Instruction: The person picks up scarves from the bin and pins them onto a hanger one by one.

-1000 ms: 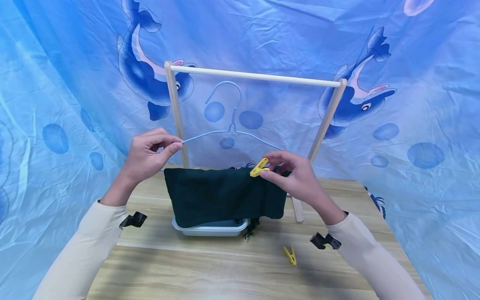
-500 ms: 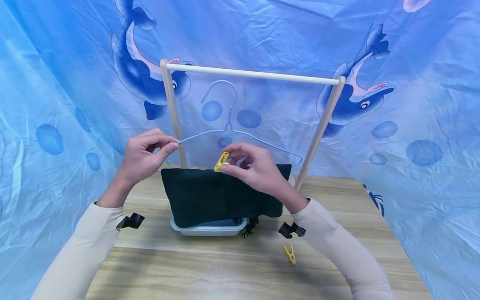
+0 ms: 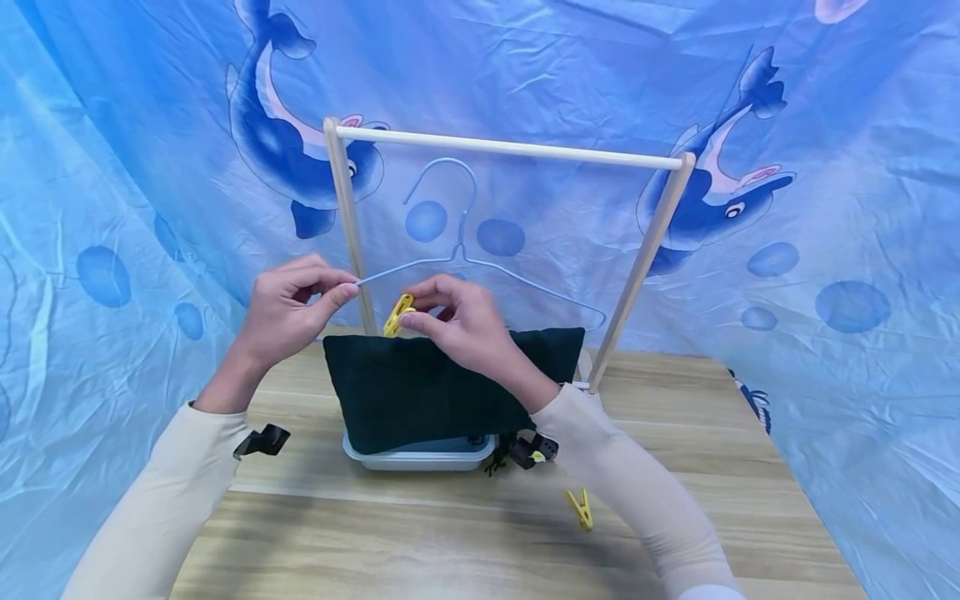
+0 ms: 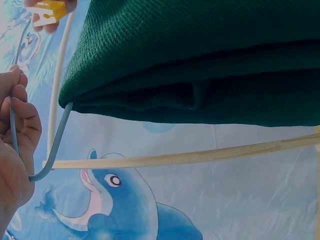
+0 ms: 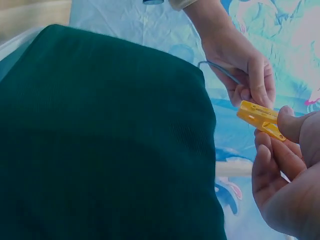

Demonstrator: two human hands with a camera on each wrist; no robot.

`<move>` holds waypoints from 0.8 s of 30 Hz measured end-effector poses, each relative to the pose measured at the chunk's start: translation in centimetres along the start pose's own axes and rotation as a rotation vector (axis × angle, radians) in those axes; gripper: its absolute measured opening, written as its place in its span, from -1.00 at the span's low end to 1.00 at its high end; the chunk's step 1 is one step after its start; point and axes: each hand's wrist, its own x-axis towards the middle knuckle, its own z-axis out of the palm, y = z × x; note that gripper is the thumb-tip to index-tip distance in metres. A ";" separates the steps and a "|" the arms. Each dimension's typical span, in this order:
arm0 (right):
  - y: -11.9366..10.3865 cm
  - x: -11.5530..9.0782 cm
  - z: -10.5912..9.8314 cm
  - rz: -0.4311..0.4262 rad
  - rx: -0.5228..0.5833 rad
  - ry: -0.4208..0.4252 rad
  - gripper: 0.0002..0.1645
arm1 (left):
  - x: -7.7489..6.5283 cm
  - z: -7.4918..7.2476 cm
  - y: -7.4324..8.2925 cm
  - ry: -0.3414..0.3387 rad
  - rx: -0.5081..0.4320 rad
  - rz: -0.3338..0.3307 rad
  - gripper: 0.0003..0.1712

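Observation:
My left hand pinches the left arm of a light blue wire hanger, which stands with its hook up. A dark green fringed scarf is folded over the hanger's lower bar. Between thumb and fingers, my right hand pinches a yellow clothespin just above the scarf's top edge, left of its middle. In the right wrist view the clothespin lies close to the left hand. From the left wrist view, the scarf's folded layers show, with the hanger's bent corner sticking out.
A wooden rack with a white crossbar stands behind the hanger. Under the scarf sits a white plastic container. Another yellow clothespin lies on the wooden table at front right. A blue dolphin-print curtain surrounds the table.
My right hand has moved left along the scarf's top edge with the clothespin, from the right side to left of the middle. The left hand keeps its hold on the hanger.

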 end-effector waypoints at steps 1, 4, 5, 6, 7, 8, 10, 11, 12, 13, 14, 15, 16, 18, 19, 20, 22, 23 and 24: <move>0.0 0.2 0.3 -0.006 0.004 0.007 -0.73 | 0.0 0.0 0.0 0.000 0.001 0.004 -0.78; 0.0 0.8 1.1 -0.025 0.023 0.022 -0.78 | 0.1 -0.1 0.0 0.002 -0.004 0.014 -0.78; 0.1 1.0 1.4 -0.030 0.030 0.025 -0.79 | 0.1 -0.1 0.0 0.002 -0.006 0.017 -0.78; 0.1 1.1 1.7 -0.034 0.037 0.028 -0.80 | 0.1 -0.1 0.1 0.001 -0.010 0.018 -0.77; 0.1 1.3 2.0 -0.038 0.040 0.029 -0.80 | 0.1 -0.1 0.1 0.000 -0.010 0.019 -0.77; 0.1 1.4 2.2 -0.041 0.039 0.029 -0.80 | 0.1 -0.1 0.1 -0.003 -0.013 0.020 -0.76; 0.2 1.6 2.7 -0.048 0.039 0.031 -0.81 | 0.2 -0.1 0.2 -0.007 -0.015 0.024 -0.75; 0.3 1.7 2.9 -0.052 0.035 0.035 -0.82 | 0.2 -0.1 0.2 -0.006 -0.016 0.026 -0.75; 0.3 1.8 3.2 -0.054 0.033 0.036 -0.82 | 0.2 -0.1 0.2 -0.005 -0.018 0.028 -0.75; 0.4 1.8 3.4 -0.056 0.031 0.036 -0.83 | 0.2 -0.1 0.2 -0.003 -0.018 0.032 -0.75; 0.4 1.9 3.6 -0.057 0.031 0.037 -0.83 | 0.2 0.0 0.2 -0.001 -0.020 0.033 -0.75; 0.4 1.9 3.8 -0.058 0.031 0.038 -0.84 | 0.3 0.0 0.2 0.003 -0.021 0.034 -0.75; 0.4 1.9 3.9 -0.058 0.027 0.040 -0.84 | 0.3 0.0 0.3 0.005 -0.024 0.036 -0.74; 0.4 2.0 4.2 -0.061 0.021 0.044 -0.85 | 0.3 0.1 0.3 0.006 -0.028 0.040 -0.74; 0.4 2.0 4.3 -0.064 0.016 0.045 -0.85 | 0.3 0.1 0.3 0.006 -0.029 0.043 -0.74; 0.3 2.0 4.4 -0.066 0.009 0.045 -0.85 | 0.3 0.1 0.3 0.004 -0.031 0.046 -0.74; 0.3 2.2 4.6 -0.071 -0.006 0.047 -0.85 | 0.3 0.2 0.3 0.002 -0.037 0.051 -0.75; 0.3 2.2 4.7 -0.072 -0.011 0.046 -0.85 | 0.3 0.2 0.3 0.000 -0.039 0.051 -0.77; 0.3 2.3 4.8 -0.071 -0.018 0.043 -0.85 | 0.3 0.2 0.3 -0.002 -0.041 0.049 -0.79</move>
